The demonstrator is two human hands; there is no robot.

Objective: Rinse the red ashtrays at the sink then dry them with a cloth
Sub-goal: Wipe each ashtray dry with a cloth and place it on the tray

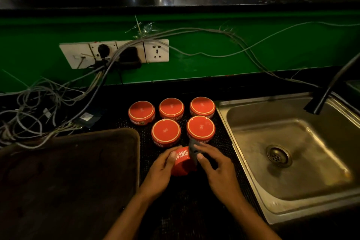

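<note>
My left hand [160, 169] grips a red ashtray [183, 161] with white lettering, held on its side above the black mat. My right hand [214, 165] pinches a dark grey cloth [192, 147] and presses it against the ashtray's right side. Several more red ashtrays sit upside down on the mat in two rows behind my hands, among them one at the back left [141, 112] and one right behind the cloth [201, 128]. The steel sink [243, 115] lies to the right, its basin dry-looking, with a drain [278, 155].
A dark tap spout [319, 101] hangs over the sink's far right corner. A large dark tray [64, 181] fills the counter to the left. Loose cables [48, 103] trail from a wall socket panel [115, 53] on the green wall.
</note>
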